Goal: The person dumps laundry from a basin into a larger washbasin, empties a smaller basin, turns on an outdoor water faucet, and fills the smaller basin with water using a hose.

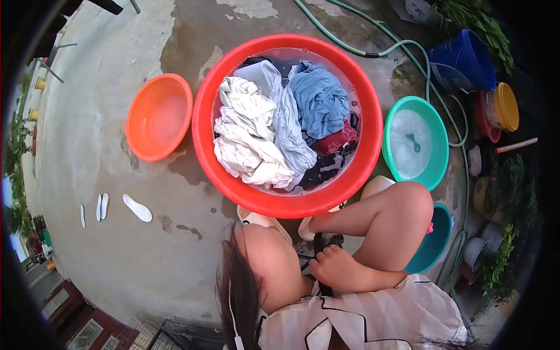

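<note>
My right hand [337, 267] rests between my knees, its fingers curled over a black thing [328, 240] that is mostly hidden, so I cannot make out its kind. My left hand is out of view. In front of my feet stands a large red tub [204, 131] of water holding soaked laundry. White cloth [248, 149] lies bunched on its left side, with a pale blue garment [289, 128] down the middle. A crumpled denim piece [319, 96] sits at the right, above a dark red patterned cloth [337, 139] and black fabric [321, 172].
An orange basin [135, 119] stands left of the tub. To the right are a green basin [444, 146] with suds and a teal basin [429, 251] beside my leg. A green hose [429, 81] winds past a blue bucket [464, 61]. White insoles [137, 208] lie on the concrete.
</note>
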